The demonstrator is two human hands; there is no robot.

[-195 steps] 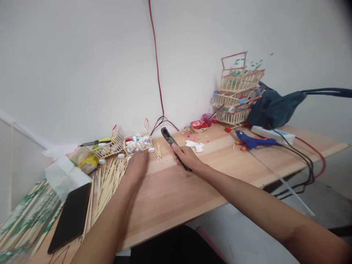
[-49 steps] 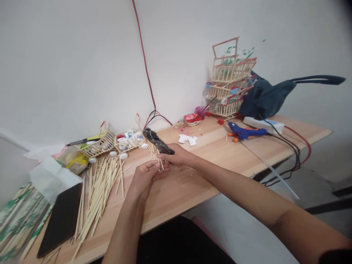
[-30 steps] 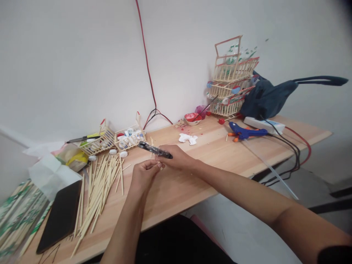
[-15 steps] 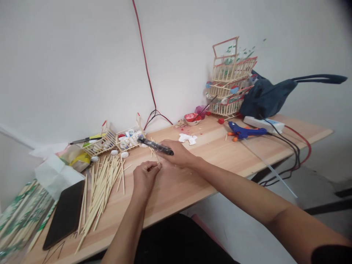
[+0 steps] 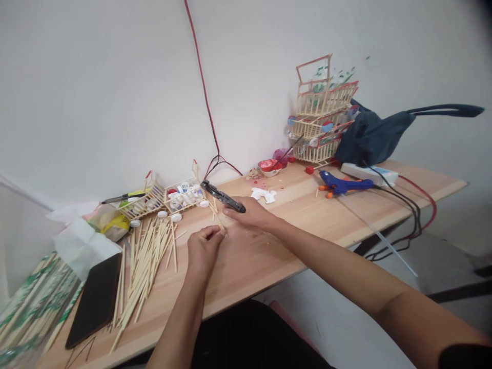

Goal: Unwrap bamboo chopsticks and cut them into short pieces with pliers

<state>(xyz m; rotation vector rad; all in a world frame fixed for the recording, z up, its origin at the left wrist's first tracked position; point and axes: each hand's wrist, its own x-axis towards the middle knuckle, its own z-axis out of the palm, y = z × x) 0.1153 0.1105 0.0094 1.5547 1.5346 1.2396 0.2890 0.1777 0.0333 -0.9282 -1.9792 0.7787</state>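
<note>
My left hand (image 5: 203, 246) rests low over the table, its thumb and fingers pinched on the near end of a thin wooden stick (image 5: 220, 221). Just to its right, my right hand (image 5: 249, 211) is closed around a long, dark hand tool (image 5: 225, 197) with shiny metal spots. The tool points up and left, and its exact kind is unclear. Other short sticks (image 5: 213, 209) lie behind my left hand, partly hidden by the tool. A pile of pale wooden sticks (image 5: 148, 266) spreads to the left of my left hand.
Two small stick-built carts (image 5: 184, 201) with white wheels stand at the back left. A black phone (image 5: 94, 302) lies left. Toward the right are a red paint bowl (image 5: 269, 166), stacked stick baskets (image 5: 321, 125), a blue glue gun (image 5: 342, 183), a power strip (image 5: 371, 173) and a dark bag (image 5: 376, 136).
The dark tool in my right hand has tilted, its far end now higher and slightly right. My left hand keeps its pinch on the stick. The whole view shifts slightly right.
</note>
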